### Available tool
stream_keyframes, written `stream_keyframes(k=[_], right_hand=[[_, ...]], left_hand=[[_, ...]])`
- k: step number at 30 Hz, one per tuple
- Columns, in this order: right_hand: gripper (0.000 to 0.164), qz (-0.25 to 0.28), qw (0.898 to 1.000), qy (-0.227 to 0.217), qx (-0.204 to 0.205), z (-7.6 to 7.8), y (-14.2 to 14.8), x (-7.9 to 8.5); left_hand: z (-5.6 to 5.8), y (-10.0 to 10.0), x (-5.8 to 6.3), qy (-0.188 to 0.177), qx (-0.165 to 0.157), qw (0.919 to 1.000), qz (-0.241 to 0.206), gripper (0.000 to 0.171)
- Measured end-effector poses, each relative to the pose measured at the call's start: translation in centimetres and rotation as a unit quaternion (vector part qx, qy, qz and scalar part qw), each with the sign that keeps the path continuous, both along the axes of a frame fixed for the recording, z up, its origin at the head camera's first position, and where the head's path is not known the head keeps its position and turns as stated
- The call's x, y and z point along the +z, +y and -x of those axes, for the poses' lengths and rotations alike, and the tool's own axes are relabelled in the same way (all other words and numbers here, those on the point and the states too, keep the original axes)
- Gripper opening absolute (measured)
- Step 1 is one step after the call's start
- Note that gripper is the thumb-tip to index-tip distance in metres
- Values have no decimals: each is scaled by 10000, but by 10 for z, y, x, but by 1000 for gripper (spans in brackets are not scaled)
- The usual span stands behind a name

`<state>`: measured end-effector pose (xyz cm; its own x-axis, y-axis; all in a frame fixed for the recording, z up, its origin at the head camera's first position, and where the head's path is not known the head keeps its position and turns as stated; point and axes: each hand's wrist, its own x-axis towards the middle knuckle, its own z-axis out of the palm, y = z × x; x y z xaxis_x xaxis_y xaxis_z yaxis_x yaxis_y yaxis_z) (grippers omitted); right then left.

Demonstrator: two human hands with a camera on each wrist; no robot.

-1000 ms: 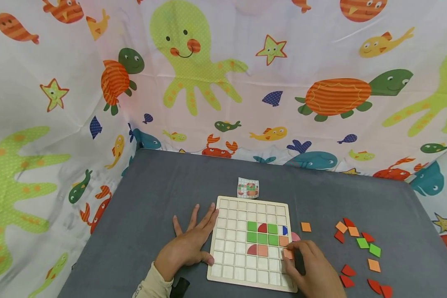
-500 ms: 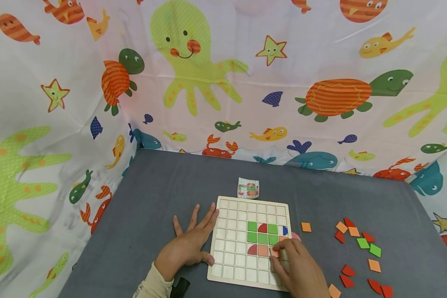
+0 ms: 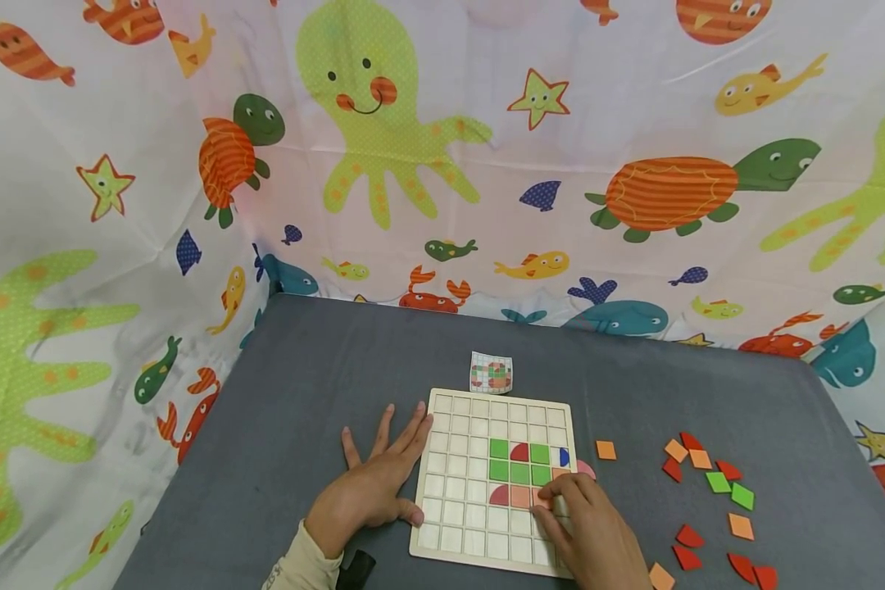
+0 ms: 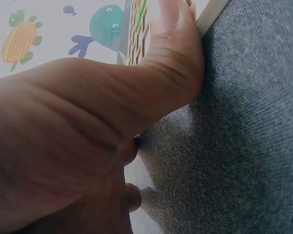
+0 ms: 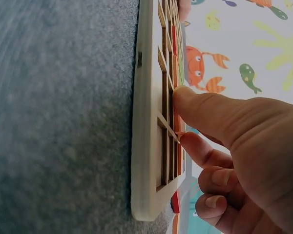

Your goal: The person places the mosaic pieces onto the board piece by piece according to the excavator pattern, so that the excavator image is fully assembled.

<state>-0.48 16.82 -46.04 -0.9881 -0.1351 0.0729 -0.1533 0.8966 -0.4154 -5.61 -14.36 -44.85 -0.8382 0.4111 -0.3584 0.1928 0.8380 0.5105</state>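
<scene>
My left hand (image 3: pixel 374 493) lies with fingers spread against the left side of a wooden grid board (image 3: pixel 453 537). Its thumb (image 4: pixel 173 53) touches the board's edge in the left wrist view. Over the board, my right hand (image 3: pixel 597 528) pinches a light orange square tile (image 3: pixel 539 496) between thumb and fingers, at a cell right of another orange square tile (image 3: pixel 519 496); the fingertips partly cover it. Green square tiles (image 3: pixel 519 473), a dark red quarter-round tile (image 3: pixel 519 451), a pinkish-red one (image 3: pixel 499 494) and a blue-and-white tile (image 3: pixel 564 456) occupy other cells.
A small pattern card (image 3: pixel 491 373) lies behind the board. Right of it are an orange tile (image 3: pixel 605 450), several red tiles (image 3: pixel 686 558), green tiles (image 3: pixel 742 495) and more orange ones. A pink rounded piece (image 3: pixel 586 469) touches the board's right edge. A printed curtain (image 3: pixel 442 147) surrounds the table.
My right hand has moved left across the board with the orange tile, from the right-hand column to the neighbouring cell, uncovering a loose orange tile at the front. My left hand stays put.
</scene>
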Motion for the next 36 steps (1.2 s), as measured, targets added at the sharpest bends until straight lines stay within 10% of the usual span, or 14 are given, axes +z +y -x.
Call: stream_keyframes(k=[36], right_hand=[[25, -3, 9957, 755, -546, 7, 29, 2]], left_hand=[[2, -2, -2, 1, 8, 10000, -78, 136]])
